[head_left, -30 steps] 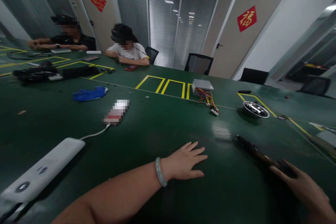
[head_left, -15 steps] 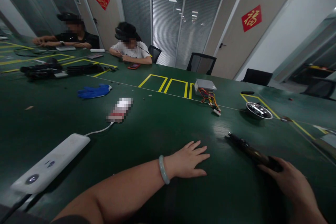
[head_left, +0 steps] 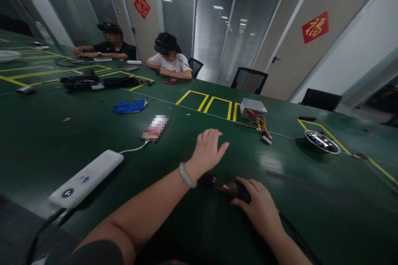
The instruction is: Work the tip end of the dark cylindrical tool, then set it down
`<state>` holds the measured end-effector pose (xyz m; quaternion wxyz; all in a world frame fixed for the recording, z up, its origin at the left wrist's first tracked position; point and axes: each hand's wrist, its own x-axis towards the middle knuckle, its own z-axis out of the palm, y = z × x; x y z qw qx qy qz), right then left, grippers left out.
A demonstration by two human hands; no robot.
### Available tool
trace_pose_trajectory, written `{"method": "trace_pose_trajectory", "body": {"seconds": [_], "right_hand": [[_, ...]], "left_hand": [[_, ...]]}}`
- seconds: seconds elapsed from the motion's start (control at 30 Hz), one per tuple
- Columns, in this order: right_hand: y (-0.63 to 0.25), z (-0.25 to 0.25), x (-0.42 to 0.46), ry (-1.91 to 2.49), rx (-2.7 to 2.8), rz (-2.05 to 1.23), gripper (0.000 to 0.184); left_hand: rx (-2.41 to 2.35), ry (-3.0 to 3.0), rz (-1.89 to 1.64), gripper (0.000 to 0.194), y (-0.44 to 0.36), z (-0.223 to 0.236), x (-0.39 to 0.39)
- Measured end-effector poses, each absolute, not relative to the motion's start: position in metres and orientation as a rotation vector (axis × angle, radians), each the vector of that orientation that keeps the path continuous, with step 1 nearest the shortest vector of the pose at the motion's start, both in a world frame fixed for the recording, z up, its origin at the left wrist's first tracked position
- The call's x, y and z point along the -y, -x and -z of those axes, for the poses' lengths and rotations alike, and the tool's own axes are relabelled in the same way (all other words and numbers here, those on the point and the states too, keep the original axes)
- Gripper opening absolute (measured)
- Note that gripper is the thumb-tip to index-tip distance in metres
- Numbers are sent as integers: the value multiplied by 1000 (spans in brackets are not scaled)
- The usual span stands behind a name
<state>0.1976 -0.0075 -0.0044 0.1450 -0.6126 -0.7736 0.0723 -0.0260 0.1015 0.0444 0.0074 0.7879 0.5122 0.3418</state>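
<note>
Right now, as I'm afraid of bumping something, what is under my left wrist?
The dark tool in your right hand reaches its edge, green table around; what's directly beneath is covered.

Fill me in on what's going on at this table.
At a green table, one person's right hand grips one end of a dark, long device. Their left hand is open, holding nothing visible, and its wrist hides the device's other end. Across from them sit a person in white and another in black.
</note>
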Motion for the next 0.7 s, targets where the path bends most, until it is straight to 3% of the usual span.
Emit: {"method": "trace_pose_trajectory", "body": {"seconds": [0.17,0.33,0.5,0.6,0.7], "right_hand": [[-195,4,8,1751,2246,-282,61],[-198,6,9,1761,2238,-293,61],[-198,4,12,1777,2206,-320,74],[-209,-2,15,1787,2230,-298,87],[-236,-7,21,1916,2245,-210,89]], "left_hand": [[-2341,-2049,-868,53,115,-33,-160],[-2377,-1954,-660,67,169,-16,-182],[-2411,-1902,-602,75,159,-22,-188],[-2258,-2143,-708,72,117,-35,-162],[-1568,-2617,-742,60,59,-45,-107]]}}
